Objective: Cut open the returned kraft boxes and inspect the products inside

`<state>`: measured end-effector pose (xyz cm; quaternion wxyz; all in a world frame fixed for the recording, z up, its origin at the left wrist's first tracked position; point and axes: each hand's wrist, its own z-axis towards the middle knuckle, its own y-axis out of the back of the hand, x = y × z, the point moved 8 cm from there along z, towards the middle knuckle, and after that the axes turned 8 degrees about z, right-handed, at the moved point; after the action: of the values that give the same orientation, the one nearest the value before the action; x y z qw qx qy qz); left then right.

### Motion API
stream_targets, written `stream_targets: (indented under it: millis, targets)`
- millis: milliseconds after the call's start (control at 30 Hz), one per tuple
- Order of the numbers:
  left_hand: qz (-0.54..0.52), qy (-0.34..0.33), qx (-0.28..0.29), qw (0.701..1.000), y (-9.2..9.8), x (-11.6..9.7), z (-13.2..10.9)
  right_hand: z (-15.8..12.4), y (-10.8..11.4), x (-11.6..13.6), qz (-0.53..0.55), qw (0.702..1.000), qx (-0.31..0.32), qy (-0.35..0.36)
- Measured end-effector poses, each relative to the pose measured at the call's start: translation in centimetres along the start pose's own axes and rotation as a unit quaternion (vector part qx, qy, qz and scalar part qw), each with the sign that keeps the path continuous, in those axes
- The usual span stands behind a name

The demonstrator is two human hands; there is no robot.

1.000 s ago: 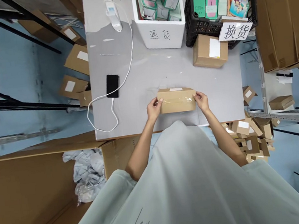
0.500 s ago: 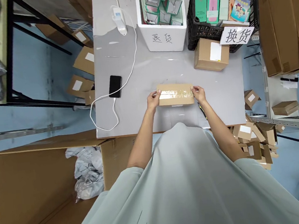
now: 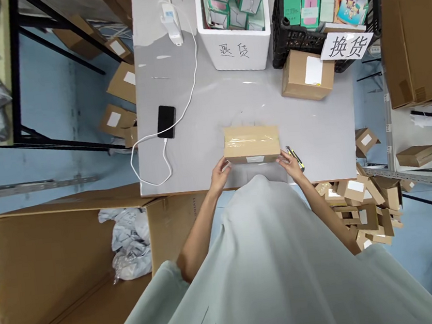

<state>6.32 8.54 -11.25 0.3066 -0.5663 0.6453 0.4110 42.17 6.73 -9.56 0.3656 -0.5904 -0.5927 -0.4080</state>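
A small cardboard box [image 3: 251, 136], taped along its top, sits near the front edge of the table, its near side with a white label facing me. My left hand [image 3: 219, 175] grips the box's near left corner with thumb and fingers. At the near right corner my right hand [image 3: 290, 167] holds the box the same way. The fingertips under the box are partly hidden. Just beyond my right hand lies a yellow and black utility knife [image 3: 295, 158].
A black phone [image 3: 166, 122] on a white cable lies to the left. Behind stand a white bin [image 3: 238, 53] of green-and-white boxes, a black crate [image 3: 279, 40] and another cardboard box [image 3: 307, 74]. A large open carton [image 3: 49, 274] holding grey plastic bags stands at lower left.
Both hands have moved from the box's ends down to its near bottom corners. The box has come slightly nearer and turned, so its labelled near side shows more.
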Motion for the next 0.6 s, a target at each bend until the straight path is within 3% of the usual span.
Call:
stream_targets:
  millis: [133, 400, 500, 600]
  targets:
    - [0.013, -0.053, -0.020, 0.998, 1.1, -1.6, -0.5, 0.3, 0.3, 0.8, -0.015, 0.998, -0.038, 0.039]
    - [0.035, -0.010, -0.010, 0.999, -0.2, -2.8, 2.5, 5.2, 1.3, 0.1, -0.076, 0.995, -0.064, 0.018]
    - [0.029, -0.016, 0.005, 0.999, -0.2, -2.5, 2.6, 5.4, 1.5, -0.4, -0.060, 0.996, -0.061, 0.008]
    - [0.025, 0.024, 0.008, 0.999, 0.1, -0.9, 2.0, 4.2, 1.5, -1.1, -0.045, 0.997, -0.064, -0.029]
